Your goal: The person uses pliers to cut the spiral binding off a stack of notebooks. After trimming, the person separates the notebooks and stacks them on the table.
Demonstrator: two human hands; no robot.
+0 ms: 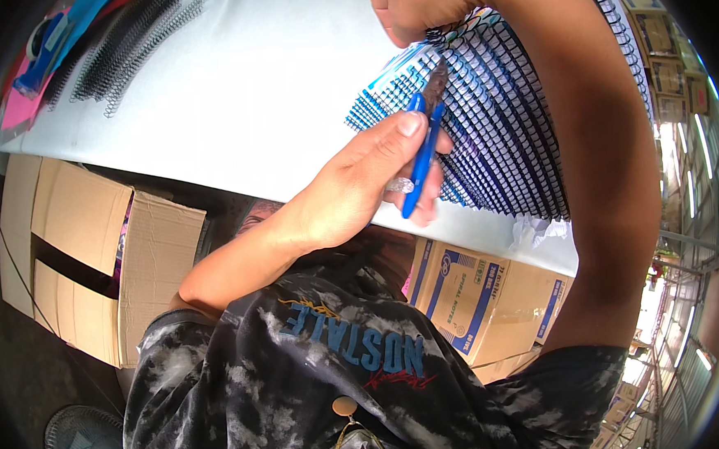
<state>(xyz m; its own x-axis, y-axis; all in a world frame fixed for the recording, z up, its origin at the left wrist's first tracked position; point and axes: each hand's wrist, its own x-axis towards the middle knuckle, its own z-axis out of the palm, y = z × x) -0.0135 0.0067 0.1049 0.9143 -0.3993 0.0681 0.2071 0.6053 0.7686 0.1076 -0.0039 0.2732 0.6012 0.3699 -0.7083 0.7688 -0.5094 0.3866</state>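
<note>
In the head view, the left hand (360,173), at centre, grasps blue cutters (426,149), tips over the spiral notebooks (501,113) at upper right of centre. The right hand (424,5), at the top edge, has its fingers curled by the notebooks; I cannot tell what they grip. Black coils (122,51) lie upper left on the table (245,108); a carton (160,269) stands lower left.

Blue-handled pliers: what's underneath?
Under the blue-handled pliers are overlapping spiral-bound notebooks. The left hand covers some; what's beneath the notebooks can't be seen.
</note>
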